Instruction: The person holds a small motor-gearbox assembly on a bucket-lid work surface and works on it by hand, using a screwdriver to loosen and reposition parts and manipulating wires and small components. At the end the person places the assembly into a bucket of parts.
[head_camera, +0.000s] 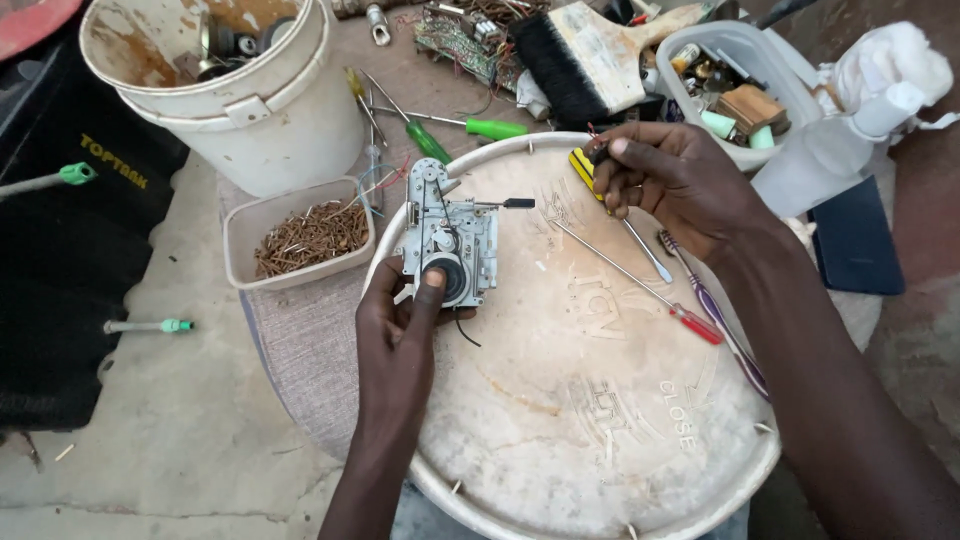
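My left hand (400, 330) holds a small grey metal mechanism (447, 232) with a black round wheel, its thumb pressed on the wheel. The mechanism is upright over the left part of a round white lid (590, 400). My right hand (675, 180) is at the lid's far edge, fingers closed on a yellow-and-black screwdriver handle (585, 165). A thin metal shaft (645, 248) runs from under that hand toward the lid's middle. A red-handled screwdriver (640, 285) and a purple toothbrush (715, 320) lie on the lid beside my right forearm.
A white bucket (235, 90) stands at the back left, next to a tray of rusty screws (305, 238). Green-handled screwdrivers (470, 125), a circuit board (465, 40), a wide brush (590, 55), a tub of parts (735, 80) and a white bottle (850, 130) crowd the back.
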